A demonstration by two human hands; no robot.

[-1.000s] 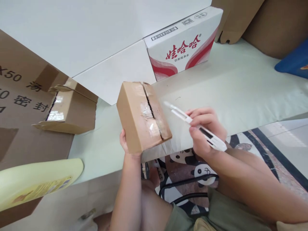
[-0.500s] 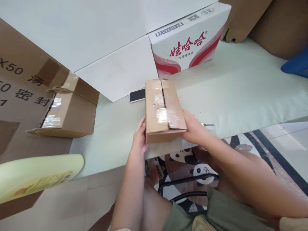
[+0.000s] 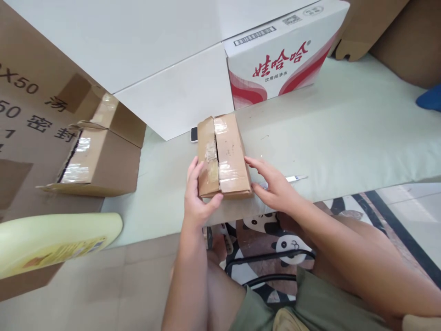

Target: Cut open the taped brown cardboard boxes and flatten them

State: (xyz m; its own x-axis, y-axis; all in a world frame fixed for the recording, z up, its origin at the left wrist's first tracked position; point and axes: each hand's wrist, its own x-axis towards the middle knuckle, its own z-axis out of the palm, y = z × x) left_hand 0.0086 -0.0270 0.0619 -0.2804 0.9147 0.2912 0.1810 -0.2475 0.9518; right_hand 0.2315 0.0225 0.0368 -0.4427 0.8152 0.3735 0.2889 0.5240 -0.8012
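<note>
A small brown cardboard box [image 3: 232, 154] rests on the pale cloth-covered surface, its top flaps taped and a dark gap between them. My left hand [image 3: 199, 195] grips its near left corner, fingers along the left side and thumb at the front edge. On the other side, my right hand [image 3: 275, 186] has its fingers apart, with fingertips at or close to the box's right face; contact is hard to tell. Partly behind that hand lies a slim white and blue tool [image 3: 292, 178] with a narrow pointed end, probably a utility knife.
A dark-faced phone-like object [image 3: 194, 134] shows partly behind the box. White panels [image 3: 179, 96] and a red-and-white carton [image 3: 279, 69] stand behind. To the left are another cardboard box [image 3: 113, 161] and a pale yellow bottle [image 3: 62, 239]. The surface's front edge runs just before me.
The box has come down onto the surface and shifted slightly left, covering more of the phone-like object. My right hand's fingers have spread from its side, and my left thumb now shows in front.
</note>
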